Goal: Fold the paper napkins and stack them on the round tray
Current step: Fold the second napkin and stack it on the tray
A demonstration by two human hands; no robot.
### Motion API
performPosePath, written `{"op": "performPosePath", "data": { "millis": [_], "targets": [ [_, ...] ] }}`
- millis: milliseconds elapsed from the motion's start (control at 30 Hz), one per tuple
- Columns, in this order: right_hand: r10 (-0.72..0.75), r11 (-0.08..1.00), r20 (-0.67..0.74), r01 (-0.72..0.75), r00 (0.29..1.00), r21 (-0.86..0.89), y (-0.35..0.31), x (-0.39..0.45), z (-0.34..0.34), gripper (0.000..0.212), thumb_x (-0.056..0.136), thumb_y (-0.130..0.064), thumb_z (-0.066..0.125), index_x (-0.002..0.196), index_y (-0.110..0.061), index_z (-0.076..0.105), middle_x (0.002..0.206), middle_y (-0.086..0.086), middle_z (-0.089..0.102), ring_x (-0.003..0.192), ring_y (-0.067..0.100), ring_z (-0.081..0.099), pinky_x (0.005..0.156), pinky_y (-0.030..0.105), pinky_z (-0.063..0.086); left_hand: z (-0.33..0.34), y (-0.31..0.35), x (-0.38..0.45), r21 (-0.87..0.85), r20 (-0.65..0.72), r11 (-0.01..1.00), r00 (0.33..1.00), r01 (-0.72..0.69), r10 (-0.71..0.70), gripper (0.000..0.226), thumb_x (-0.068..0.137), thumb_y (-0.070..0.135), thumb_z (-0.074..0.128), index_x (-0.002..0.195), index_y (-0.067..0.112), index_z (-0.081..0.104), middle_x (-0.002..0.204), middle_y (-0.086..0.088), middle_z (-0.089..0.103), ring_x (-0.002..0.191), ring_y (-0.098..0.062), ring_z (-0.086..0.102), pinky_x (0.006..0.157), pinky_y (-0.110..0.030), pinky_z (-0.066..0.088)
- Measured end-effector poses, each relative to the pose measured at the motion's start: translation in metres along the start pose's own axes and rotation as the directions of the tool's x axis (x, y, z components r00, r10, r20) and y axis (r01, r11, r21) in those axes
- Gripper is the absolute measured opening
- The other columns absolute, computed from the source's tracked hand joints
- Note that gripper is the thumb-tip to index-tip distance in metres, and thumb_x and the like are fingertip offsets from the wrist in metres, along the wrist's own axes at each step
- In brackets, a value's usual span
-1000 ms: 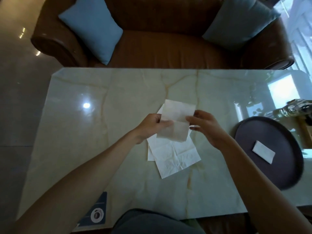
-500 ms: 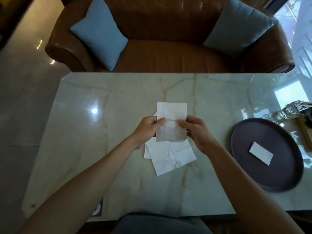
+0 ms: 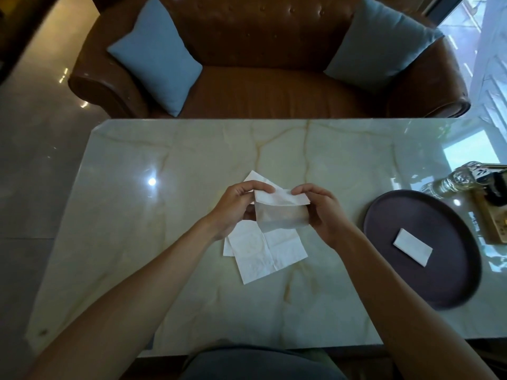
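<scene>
Napkins were our concern, and we found them scattered across the pale marble worktop [image 3: 164, 242]: at our right sat the round tray [image 3: 397, 283], dark, carrying one folded napkin [image 3: 413, 250]; a loose pile of unfolded napkins [image 3: 270, 253] lay flat at the middle; above it we held the napkin in hand [image 3: 279, 212], half doubled over. Our left hand [image 3: 237, 205] pinched its top left edge, our right hand [image 3: 319, 208] the top right. We judged it light, limp, thin, white, easily torn, best gripped at corners and creased gently.
</scene>
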State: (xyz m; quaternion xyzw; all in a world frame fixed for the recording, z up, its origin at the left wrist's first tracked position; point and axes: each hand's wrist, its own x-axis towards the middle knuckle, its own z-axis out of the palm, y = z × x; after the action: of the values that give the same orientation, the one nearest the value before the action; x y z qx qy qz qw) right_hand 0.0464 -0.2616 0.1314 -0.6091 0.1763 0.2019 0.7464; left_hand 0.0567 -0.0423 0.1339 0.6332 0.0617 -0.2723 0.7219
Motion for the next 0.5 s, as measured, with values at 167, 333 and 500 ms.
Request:
{"op": "performPosePath", "data": {
  "millis": [167, 333, 500],
  "targets": [
    [0.049, 0.993, 0.033, -0.053, 0.998, 0.104, -0.007, 0.002, -0.013, 0.026, 0.081, -0.029, 0.053, 0.096, -0.021, 0.073, 0.088, 0.005, 0.071, 0.074, 0.018, 0.065, 0.062, 0.027, 0.052, 0.003, 0.004, 0.004, 0.081, 0.025, 0.997, 1.0, -0.016, 0.014, 0.052, 0.099, -0.004, 0.036, 0.089, 0.025, 0.078, 0.093, 0.003, 0.076, 0.074, -0.021, 0.072, 0.069, -0.035, 0.06],
    [0.025, 0.978, 0.091, -0.005, 0.996, -0.211, -0.014, 0.011, -0.018, 0.033, 0.075, -0.032, 0.075, 0.106, -0.02, 0.074, 0.091, 0.001, 0.072, 0.077, 0.013, 0.068, 0.063, 0.023, 0.053, 0.01, 0.009, 0.004, 0.173, 0.076, 0.984, 0.997, -0.042, 0.029, 0.046, 0.099, 0.001, 0.041, 0.096, 0.026, 0.079, 0.09, 0.005, 0.075, 0.077, -0.014, 0.07, 0.069, -0.03, 0.058],
    [-0.092, 0.918, 0.141, 0.139, 0.986, -0.372, -0.027, 0.017, -0.02, 0.007, 0.081, -0.023, 0.072, 0.085, -0.018, 0.075, 0.075, -0.005, 0.071, 0.064, 0.008, 0.062, 0.052, 0.02, 0.046, -0.001, 0.017, 0.006, 0.003, 0.186, 0.996, 0.979, 0.086, -0.085, 0.041, 0.097, 0.021, 0.045, 0.135, 0.013, 0.057, 0.108, -0.014, 0.07, 0.087, -0.03, 0.07, 0.078, -0.04, 0.059]
  ]
}}
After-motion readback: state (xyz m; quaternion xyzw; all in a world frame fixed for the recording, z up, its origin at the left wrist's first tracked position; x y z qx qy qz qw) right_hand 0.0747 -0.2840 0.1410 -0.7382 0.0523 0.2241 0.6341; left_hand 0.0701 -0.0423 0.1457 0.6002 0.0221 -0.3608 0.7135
